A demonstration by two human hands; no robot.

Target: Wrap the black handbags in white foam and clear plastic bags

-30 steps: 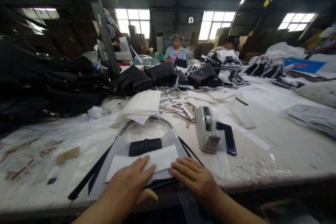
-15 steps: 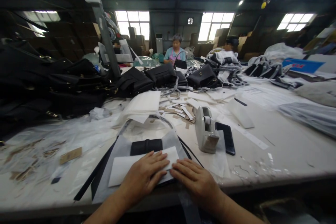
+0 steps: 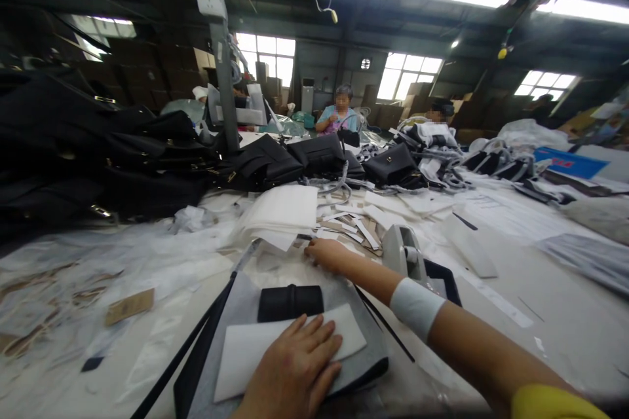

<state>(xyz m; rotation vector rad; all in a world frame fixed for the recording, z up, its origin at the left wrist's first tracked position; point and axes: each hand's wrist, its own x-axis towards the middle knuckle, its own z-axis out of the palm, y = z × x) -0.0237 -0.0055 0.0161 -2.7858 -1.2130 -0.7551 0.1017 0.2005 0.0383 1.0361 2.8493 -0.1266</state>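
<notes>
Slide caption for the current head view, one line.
Left hand rests on a white sheet; right hand stretches beyond it, near stacked sheets.

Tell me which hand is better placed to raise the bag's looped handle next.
Probably the right hand: it is at the far part of the handle, though whether it grasps it is unclear. The left hand lies spread on the white sheet, away from the handle.

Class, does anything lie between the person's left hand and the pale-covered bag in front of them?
Yes: the white sheet lies across the bag, under the left hand, whose fingers rest on that sheet rather than directly on the bag. Nothing else is visible between them.
</notes>
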